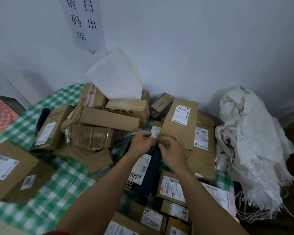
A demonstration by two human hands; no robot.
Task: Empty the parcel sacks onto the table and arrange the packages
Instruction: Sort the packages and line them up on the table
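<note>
The emptying is looking largely done: the white woven sack (251, 133) is lying slumped at the right end of the surface (46, 197). No parcel is showing in it, though its folds are hiding the inside. The packages (109, 118) are lying on the green checked cloth in a loose heap, cartons tilting across one another and a white padded mailer (115, 77) leaning against the wall, so the arranging is looking mostly ahead. The left hand (140, 141) is reaching to a small labelled carton (155, 131) with its fingers curling at the edge; whether they are pinching it I cannot tell. The right hand (172, 150) is hovering over the folded end of a brown paper parcel (182, 126), fingers apart and loosely bent, gripping nothing.
</note>
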